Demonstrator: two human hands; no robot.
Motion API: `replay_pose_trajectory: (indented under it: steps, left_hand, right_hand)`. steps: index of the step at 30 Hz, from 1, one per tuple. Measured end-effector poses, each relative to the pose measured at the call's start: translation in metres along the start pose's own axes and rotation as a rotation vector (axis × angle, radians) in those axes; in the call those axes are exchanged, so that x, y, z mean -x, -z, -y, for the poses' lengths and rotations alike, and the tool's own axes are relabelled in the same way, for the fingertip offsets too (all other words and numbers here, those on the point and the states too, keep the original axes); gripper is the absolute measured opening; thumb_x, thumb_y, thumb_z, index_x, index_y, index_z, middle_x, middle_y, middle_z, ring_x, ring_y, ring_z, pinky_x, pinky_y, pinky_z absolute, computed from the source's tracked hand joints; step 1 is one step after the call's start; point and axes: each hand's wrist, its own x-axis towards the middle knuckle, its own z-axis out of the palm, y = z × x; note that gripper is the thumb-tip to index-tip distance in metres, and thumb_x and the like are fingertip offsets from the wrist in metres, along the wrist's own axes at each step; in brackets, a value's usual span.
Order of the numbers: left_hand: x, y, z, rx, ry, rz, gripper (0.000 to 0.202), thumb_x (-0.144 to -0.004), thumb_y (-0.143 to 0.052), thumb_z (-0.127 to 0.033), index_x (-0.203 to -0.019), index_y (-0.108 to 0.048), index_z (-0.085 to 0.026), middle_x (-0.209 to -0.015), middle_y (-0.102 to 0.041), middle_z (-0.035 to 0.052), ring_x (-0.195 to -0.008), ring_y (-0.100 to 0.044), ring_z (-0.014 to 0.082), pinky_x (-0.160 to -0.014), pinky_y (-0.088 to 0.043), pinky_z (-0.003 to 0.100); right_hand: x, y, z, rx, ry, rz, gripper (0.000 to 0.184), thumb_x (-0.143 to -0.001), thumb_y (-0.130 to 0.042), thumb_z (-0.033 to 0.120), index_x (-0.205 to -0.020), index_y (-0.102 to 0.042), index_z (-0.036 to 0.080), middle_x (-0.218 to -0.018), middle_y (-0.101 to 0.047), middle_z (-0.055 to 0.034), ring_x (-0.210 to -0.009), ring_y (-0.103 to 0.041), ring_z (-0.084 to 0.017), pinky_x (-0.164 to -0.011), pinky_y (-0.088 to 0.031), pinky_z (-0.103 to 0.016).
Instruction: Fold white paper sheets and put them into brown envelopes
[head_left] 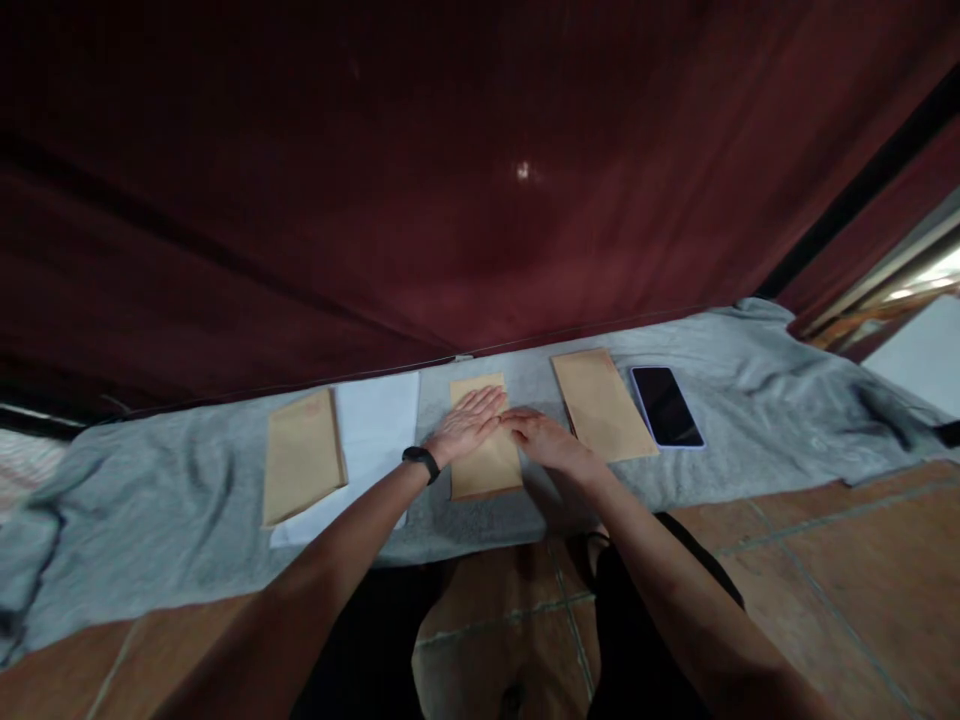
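Observation:
A brown paper envelope (484, 470) lies in front of me on a grey cloth. Across its upper half rests my left hand (469, 422), flat with the fingers stretched out; a dark band circles that wrist. My right hand (536, 432) is at the envelope's right side, close to the left fingertips. Its fingers are curled together and touch the paper, and whatever they may hold is hidden. To the right lies a second brown envelope (604, 405). Another brown envelope (304, 455), at the left, partly covers white paper sheets (379, 425).
A phone (667, 407) with a dark screen lies right of the envelopes. Grey cloth (187, 480) covers the long narrow surface. Behind it rises a dark red sheet-like wall (480, 200). Brown floor tiles (840, 560) and my legs are below the front edge.

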Motion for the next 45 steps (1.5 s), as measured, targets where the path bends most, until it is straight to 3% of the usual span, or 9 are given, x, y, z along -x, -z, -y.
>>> replay_pose_trajectory:
  steps: [10,13,16,19,21,26,33,40,45]
  left_hand:
    - [0.087,0.004,-0.046,0.156,0.002,0.061,0.056,-0.107,-0.022,-0.048,-0.16,-0.022,-0.028,-0.166,-0.023,0.0001,-0.154,-0.015,0.0157,-0.127,-0.012,0.039]
    - [0.115,0.006,-0.059,0.223,-0.004,0.027,0.055,-0.106,-0.033,-0.048,-0.157,-0.032,-0.028,-0.163,-0.032,0.0017,-0.152,-0.025,0.0167,-0.125,-0.021,0.039]
    - [0.131,0.007,-0.066,0.276,0.024,-0.087,0.054,-0.099,-0.052,-0.046,-0.149,-0.047,-0.025,-0.154,-0.048,0.0062,-0.145,-0.041,0.0201,-0.12,-0.035,0.04]
    - [0.134,0.006,-0.067,0.324,0.054,-0.177,0.044,-0.095,-0.06,-0.038,-0.137,-0.06,-0.023,-0.142,-0.061,0.0071,-0.135,-0.053,0.021,-0.115,-0.043,0.041]
    - [0.133,0.006,-0.066,0.353,0.053,-0.206,0.038,-0.094,-0.062,-0.036,-0.129,-0.066,-0.023,-0.137,-0.065,0.0064,-0.131,-0.057,0.0207,-0.113,-0.045,0.04]
    - [0.131,-0.002,-0.062,0.436,0.068,-0.326,0.024,-0.096,-0.058,-0.032,-0.113,-0.073,-0.025,-0.126,-0.071,0.005,-0.122,-0.064,0.0196,-0.108,-0.051,0.039]
    - [0.122,-0.01,-0.06,0.548,0.104,-0.423,0.018,-0.096,-0.057,-0.025,-0.097,-0.075,-0.023,-0.113,-0.075,0.0053,-0.109,-0.068,0.019,-0.102,-0.053,0.037]
    - [0.12,-0.012,-0.064,0.587,0.145,-0.446,0.015,-0.092,-0.056,-0.017,-0.095,-0.069,-0.022,-0.111,-0.072,0.0059,-0.11,-0.066,0.02,-0.102,-0.052,0.039]
    - [0.122,-0.019,-0.064,0.519,0.281,-0.518,0.024,-0.088,-0.058,-0.015,-0.11,-0.063,-0.021,-0.131,-0.062,0.0088,-0.127,-0.055,0.0239,-0.11,-0.047,0.045]
  right_hand:
    - [0.027,-0.007,0.02,0.095,-0.039,0.031,0.046,-0.091,-0.051,0.007,-0.136,-0.061,0.015,-0.148,-0.054,-0.012,-0.139,-0.049,-0.02,-0.119,-0.035,-0.037]
    - [0.04,-0.009,0.029,0.093,0.011,0.032,0.04,-0.095,-0.05,0.013,-0.133,-0.063,0.017,-0.145,-0.058,-0.0109,-0.136,-0.051,-0.019,-0.118,-0.036,-0.038]
    - [0.053,-0.011,0.035,0.069,0.091,0.055,0.035,-0.097,-0.056,0.026,-0.13,-0.065,0.019,-0.142,-0.06,-0.01,-0.137,-0.05,-0.02,-0.117,-0.037,-0.04]
    - [0.063,-0.014,0.036,0.07,0.137,0.075,0.047,-0.091,-0.068,0.037,-0.134,-0.062,0.019,-0.146,-0.056,-0.0111,-0.14,-0.044,-0.024,-0.119,-0.035,-0.044]
    - [0.066,-0.016,0.036,0.079,0.138,0.064,0.051,-0.088,-0.071,0.035,-0.136,-0.06,0.019,-0.147,-0.055,-0.0111,-0.141,-0.043,-0.024,-0.119,-0.034,-0.045]
    - [0.062,-0.022,0.041,0.103,0.101,0.011,0.037,-0.092,-0.064,0.023,-0.129,-0.064,0.023,-0.138,-0.063,-0.0072,-0.132,-0.051,-0.021,-0.115,-0.037,-0.044]
    - [0.055,-0.024,0.046,0.19,0.01,0.012,0.026,-0.096,-0.057,0.022,-0.12,-0.067,0.024,-0.132,-0.065,-0.0054,-0.125,-0.055,-0.022,-0.109,-0.041,-0.041]
    - [0.058,-0.039,0.053,0.224,0.073,-0.044,0.033,-0.1,-0.047,0.021,-0.129,-0.063,0.02,-0.137,-0.063,-0.0087,-0.132,-0.053,-0.023,-0.117,-0.035,-0.045]
    - [0.075,-0.071,0.076,0.255,0.177,0.022,0.05,-0.102,-0.047,0.032,-0.149,-0.044,0.016,-0.155,-0.046,-0.0126,-0.145,-0.04,-0.024,-0.123,-0.031,-0.047]
